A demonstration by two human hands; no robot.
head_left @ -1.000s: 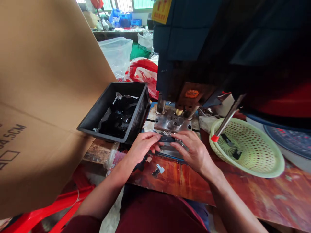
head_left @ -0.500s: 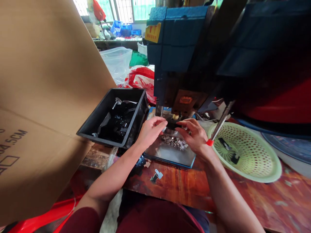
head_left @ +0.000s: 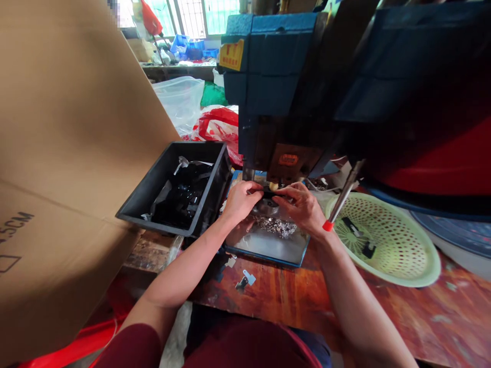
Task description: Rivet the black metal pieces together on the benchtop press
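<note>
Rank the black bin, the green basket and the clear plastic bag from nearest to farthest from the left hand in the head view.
From the left hand at the press:
1. Black bin, just to its left, almost touching the wrist.
2. Green basket, off to the right, beyond the right hand.
3. Clear plastic bag, far back on the left, behind the bin.

press head (head_left: pixel 284 102) hangs low over the die, tight gap, both hands fill it. black bin (head_left: pixel 174 186) blocks the left side, red-tipped lever (head_left: pixel 339 202) and green basket (head_left: pixel 383 237) crowd the right. big cardboard sheet (head_left: pixel 65 153) walls off far left. near table edge (head_left: pixel 280 294) open, only small metal bits (head_left: pixel 245 278).
</note>
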